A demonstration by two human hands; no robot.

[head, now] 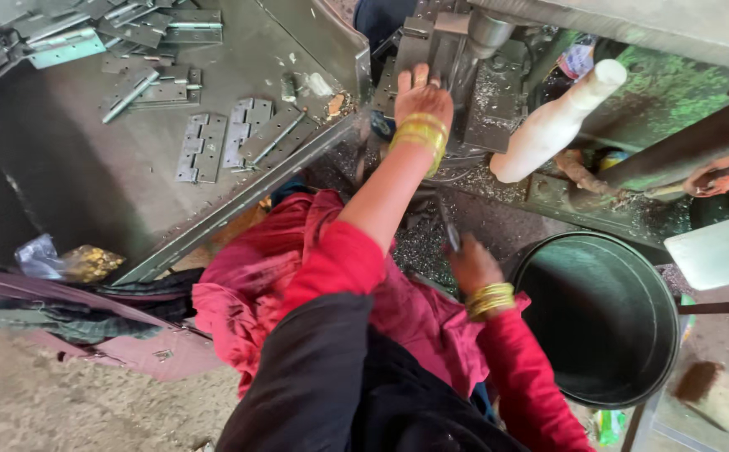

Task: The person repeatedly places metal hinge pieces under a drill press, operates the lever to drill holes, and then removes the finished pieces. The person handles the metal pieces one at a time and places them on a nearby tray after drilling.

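Clearly the left hand (421,94) lies open, fingers flat on the metal piece (446,52) under the press, while the right hand (471,264) grips a thin rod (448,226); fingers could get pinched

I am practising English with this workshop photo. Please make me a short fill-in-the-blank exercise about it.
1. The left hand rests on a metal ____ under the machine.
2. The right hand holds a thin dark tool beside a round black ____.
3. Flat metal ____ lie on the grey table.
4. Both wrists wear yellow ____.

Missing words: block; bucket; hinges; bangles
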